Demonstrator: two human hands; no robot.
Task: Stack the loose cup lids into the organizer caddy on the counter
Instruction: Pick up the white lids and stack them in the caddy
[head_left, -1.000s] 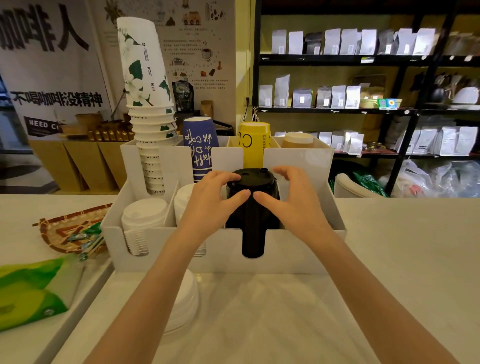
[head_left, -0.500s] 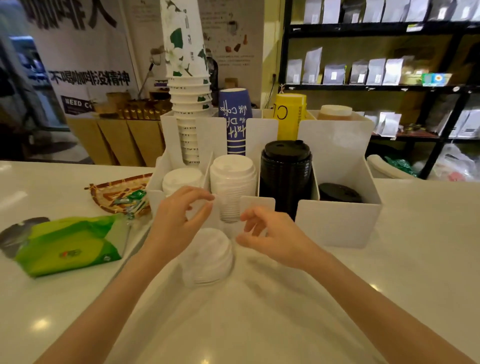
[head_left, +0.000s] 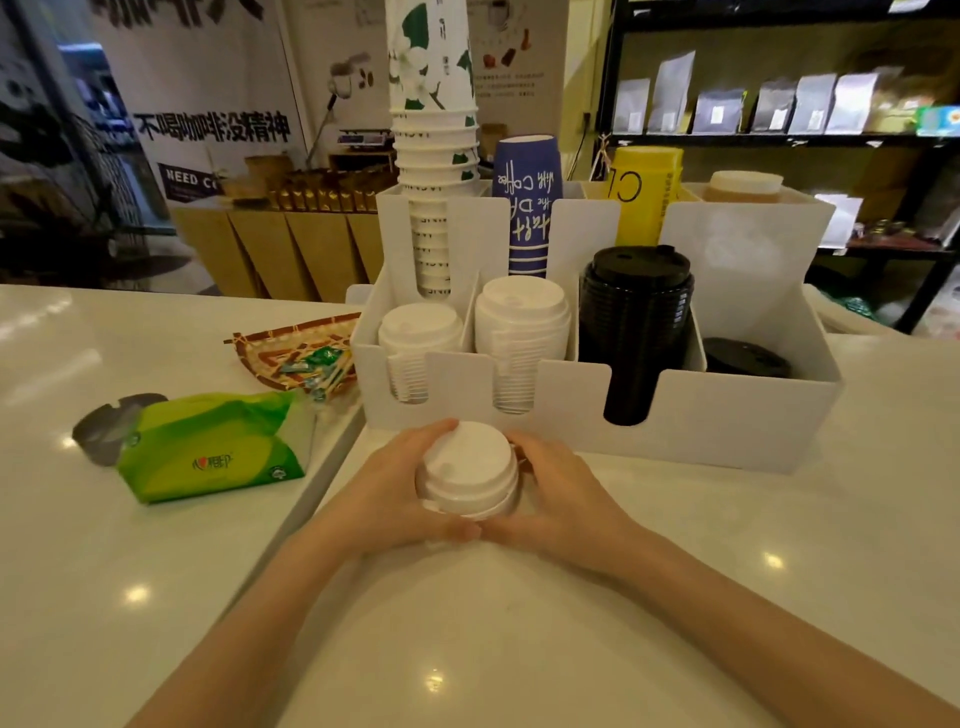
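Note:
A stack of white cup lids (head_left: 467, 470) sits on the counter just in front of the white organizer caddy (head_left: 727, 415). My left hand (head_left: 395, 493) wraps its left side and my right hand (head_left: 556, 493) wraps its right side, fingertips meeting at the near edge. The caddy's front row holds a low white lid stack (head_left: 420, 332), a taller white lid stack (head_left: 522, 317), a tall black lid stack (head_left: 636, 317) and a few black lids (head_left: 748, 358) in the rightmost slot.
Paper cup stacks stand in the caddy's back row: white-green (head_left: 434, 119), blue (head_left: 527, 202), yellow (head_left: 644, 197). A green tissue pack (head_left: 213, 452) and a woven tray (head_left: 296, 358) lie to the left on the counter. Shelves with bags fill the back right.
Both hands left the black lid stack in the caddy, came down to the counter and closed around the loose white lid stack. The view shifted left and lower.

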